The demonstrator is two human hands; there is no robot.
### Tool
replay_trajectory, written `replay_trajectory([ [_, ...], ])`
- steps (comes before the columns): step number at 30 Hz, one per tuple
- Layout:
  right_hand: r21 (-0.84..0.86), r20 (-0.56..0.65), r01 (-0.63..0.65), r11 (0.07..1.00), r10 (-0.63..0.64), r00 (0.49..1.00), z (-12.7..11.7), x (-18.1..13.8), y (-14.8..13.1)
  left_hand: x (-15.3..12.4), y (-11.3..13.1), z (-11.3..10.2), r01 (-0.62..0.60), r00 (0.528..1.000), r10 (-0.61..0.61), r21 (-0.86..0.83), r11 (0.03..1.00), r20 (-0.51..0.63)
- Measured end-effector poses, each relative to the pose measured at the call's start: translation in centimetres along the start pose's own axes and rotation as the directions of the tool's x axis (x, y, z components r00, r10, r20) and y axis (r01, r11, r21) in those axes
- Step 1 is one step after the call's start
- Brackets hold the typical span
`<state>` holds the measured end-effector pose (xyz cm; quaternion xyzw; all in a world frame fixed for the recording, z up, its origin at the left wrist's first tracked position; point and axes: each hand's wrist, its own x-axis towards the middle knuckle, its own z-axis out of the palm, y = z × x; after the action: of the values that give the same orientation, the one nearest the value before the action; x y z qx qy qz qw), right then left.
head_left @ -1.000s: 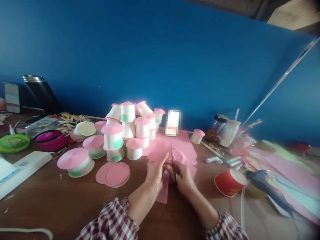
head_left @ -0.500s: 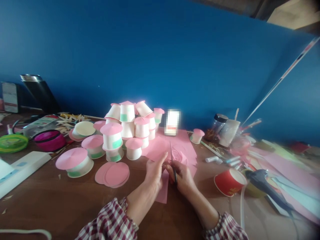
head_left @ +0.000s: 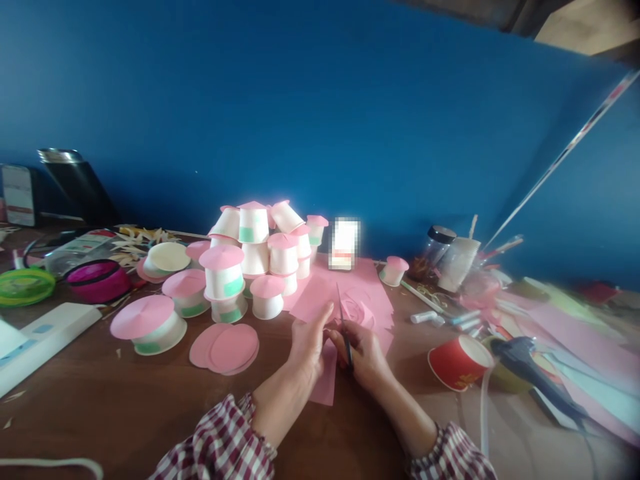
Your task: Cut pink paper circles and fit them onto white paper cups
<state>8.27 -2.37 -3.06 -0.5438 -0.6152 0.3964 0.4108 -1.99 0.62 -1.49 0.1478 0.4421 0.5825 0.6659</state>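
Note:
My right hand is closed around a pair of scissors, its blades pointing away from me. Just left of it, my left hand grips a sheet of pink paper, whose lower end hangs below the fingers. The hands are close together, and the scissor blades stand beside the left thumb. Whether the blades touch the paper I cannot tell. Beyond the hands lie more pink sheets with curled pink cuttings on them. Several flat pink paper discs overlap on the table to the left.
Paper cups with pink tops are stacked at centre left. On the right are a red paper cup, a glue gun and loose coloured paper. A bright, blurred-out screen leans by the blue wall. A white box lies left.
The scissors have tilted slightly, their tips a little further left. Both hands keep nearly the same place and grip.

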Motion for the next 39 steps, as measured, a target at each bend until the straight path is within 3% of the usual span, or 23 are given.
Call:
replay_trajectory([
  [15,0.120,0.014,-0.010,0.993,0.009,1.000,-0.34,-0.08,-0.65,-0.64,0.06,0.35,-0.103,0.995,0.103,0.110,0.989,0.001],
  [39,0.097,-0.002,0.016,0.995,-0.016,1.000,-0.38,0.00,-0.45,-0.31,-0.29,0.03,-0.099,0.995,0.096,0.121,0.988,0.027],
])
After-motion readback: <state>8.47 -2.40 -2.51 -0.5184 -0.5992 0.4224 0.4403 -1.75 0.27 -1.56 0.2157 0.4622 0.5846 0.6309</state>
